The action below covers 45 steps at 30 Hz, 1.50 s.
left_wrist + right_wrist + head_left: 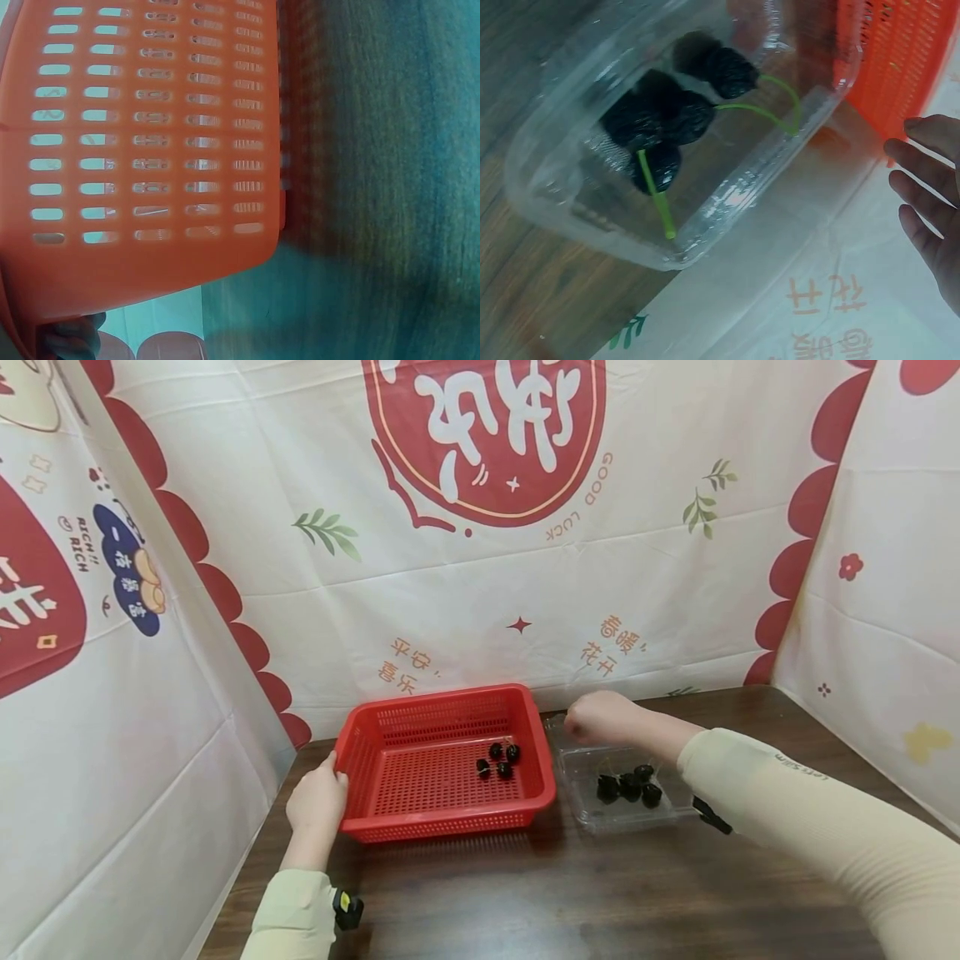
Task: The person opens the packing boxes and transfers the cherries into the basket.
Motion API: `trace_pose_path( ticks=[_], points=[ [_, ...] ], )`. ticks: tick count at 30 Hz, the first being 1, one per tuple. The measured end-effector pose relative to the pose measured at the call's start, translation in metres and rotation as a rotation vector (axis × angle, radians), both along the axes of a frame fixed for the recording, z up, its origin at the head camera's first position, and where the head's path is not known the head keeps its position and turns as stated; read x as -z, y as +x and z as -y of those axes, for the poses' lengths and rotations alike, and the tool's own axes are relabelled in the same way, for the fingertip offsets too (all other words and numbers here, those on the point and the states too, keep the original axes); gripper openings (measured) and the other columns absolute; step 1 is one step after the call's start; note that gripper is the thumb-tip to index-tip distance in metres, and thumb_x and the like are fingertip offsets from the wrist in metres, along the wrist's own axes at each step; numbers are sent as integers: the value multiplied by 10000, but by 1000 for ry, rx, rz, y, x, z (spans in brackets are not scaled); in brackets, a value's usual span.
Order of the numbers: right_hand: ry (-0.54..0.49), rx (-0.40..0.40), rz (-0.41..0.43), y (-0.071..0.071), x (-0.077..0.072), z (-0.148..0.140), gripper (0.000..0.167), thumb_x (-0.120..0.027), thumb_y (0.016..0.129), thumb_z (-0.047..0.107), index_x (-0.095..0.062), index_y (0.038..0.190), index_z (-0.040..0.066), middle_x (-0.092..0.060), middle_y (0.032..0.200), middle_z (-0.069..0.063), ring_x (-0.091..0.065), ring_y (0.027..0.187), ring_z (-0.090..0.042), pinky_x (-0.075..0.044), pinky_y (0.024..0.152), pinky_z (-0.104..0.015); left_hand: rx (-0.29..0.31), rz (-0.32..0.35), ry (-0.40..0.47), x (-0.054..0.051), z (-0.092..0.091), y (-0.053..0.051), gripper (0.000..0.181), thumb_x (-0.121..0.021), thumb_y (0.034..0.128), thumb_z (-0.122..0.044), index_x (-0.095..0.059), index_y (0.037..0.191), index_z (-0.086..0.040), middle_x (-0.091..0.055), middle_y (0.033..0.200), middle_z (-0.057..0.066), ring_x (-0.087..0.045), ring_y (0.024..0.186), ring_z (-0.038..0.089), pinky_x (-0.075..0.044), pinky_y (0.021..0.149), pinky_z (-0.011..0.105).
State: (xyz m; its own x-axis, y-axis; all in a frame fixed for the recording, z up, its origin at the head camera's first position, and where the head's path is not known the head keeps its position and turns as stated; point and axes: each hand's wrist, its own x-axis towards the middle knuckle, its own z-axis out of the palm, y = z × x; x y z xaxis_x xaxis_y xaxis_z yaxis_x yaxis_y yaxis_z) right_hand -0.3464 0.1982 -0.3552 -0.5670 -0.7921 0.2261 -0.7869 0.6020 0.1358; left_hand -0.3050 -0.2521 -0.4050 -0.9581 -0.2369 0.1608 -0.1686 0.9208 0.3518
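Observation:
My left hand (317, 802) grips the left rim of a red plastic basket (442, 822); in the left wrist view its fingers (71, 341) show under the rim. Several dark cherries (504, 770) lie inside, towards the basket's right end. To the right stands a clear plastic box (600, 818) holding several more dark cherries (731, 73) with green stems. Over the box's far left corner is my right hand (603, 718). In the right wrist view its fingers (922, 184) are slightly bent and spread, with nothing between them.
Basket and box stand side by side on a dark wooden table (465, 902). A white printed cloth (480, 585) hangs close behind them. More cloth (150, 760) hangs along the left and right sides.

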Motion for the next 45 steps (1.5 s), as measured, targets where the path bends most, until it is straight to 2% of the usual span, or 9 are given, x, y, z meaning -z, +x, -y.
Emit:
trace_pose_path(
  ticks=[4, 9, 15, 21, 32, 38, 42, 45],
  points=[
    [51, 34, 56, 0, 6, -3, 298, -629, 659, -29, -474, 568, 209, -389, 567, 129, -303, 527, -88, -304, 488, -271, 1, 0, -4, 0, 0, 0, 520, -524, 962, -182, -435, 1457, -49, -665, 1002, 258, -609, 683, 318, -505, 555, 469],
    [117, 107, 141, 2, 10, -6, 276, -693, 670, 7, -533, 579, 212, -434, 563, 128, -338, 520, -94, -357, 498, -291, 4, -4, -12, 1, 1, 1, 516, -522, 962, -181, -438, 1455, -52, -661, 1021, 267, -612, 690, 326, -499, 553, 479],
    [161, 154, 162, 4, 16, -11, 242, -697, 692, 18, -574, 601, 206, -492, 576, 110, -430, 515, -106, -423, 504, -313, 8, -3, -3, 0, 1, 0, 523, -528, 962, -181, -429, 1456, -38, -660, 1024, 268, -604, 669, 311, -505, 546, 468],
    [214, 249, 202, 0, 27, -16, 316, -619, 673, -16, -454, 542, 220, -394, 552, 88, -303, 516, -120, -311, 466, -299, 5, -3, -3, 2, 2, -3, 523, -517, 968, -186, -423, 1462, -43, -659, 1045, 265, -609, 684, 311, -507, 557, 468],
    [208, 213, 247, 1, 34, -20, 400, -608, 689, -59, -361, 536, 215, -279, 541, 97, -229, 515, -116, -233, 487, -285, 1, -11, 4, 2, 0, -1, 518, -533, 964, -183, -437, 1454, -42, -661, 1054, 262, -612, 686, 309, -509, 561, 471],
    [185, 199, 285, 3, 28, -22, 368, -605, 664, -87, -422, 526, 200, -333, 540, 107, -268, 519, -106, -279, 498, -284, 5, -8, 5, 2, 1, -1, 520, -526, 969, -187, -428, 1458, -39, -658, 1065, 264, -609, 680, 303, -512, 559, 463],
    [145, 197, 347, 7, 22, -22, 381, -526, 628, -126, -351, 511, 192, -242, 516, 109, -224, 508, -101, -238, 497, -273, 5, 1, 5, 2, 1, -1, 525, -525, 970, -187, -421, 1461, -36, -654, 1073, 266, -608, 683, 304, -510, 558, 462],
    [108, 179, 385, 9, 17, -21, 368, -519, 610, -138, -389, 488, 184, -255, 497, 132, -232, 499, -83, -239, 485, -244, 6, 0, 3, 1, 1, -1, 526, -530, 968, -186, -422, 1460, -32, -654, 1076, 267, -613, 690, 308, -517, 569, 470]
  ],
)
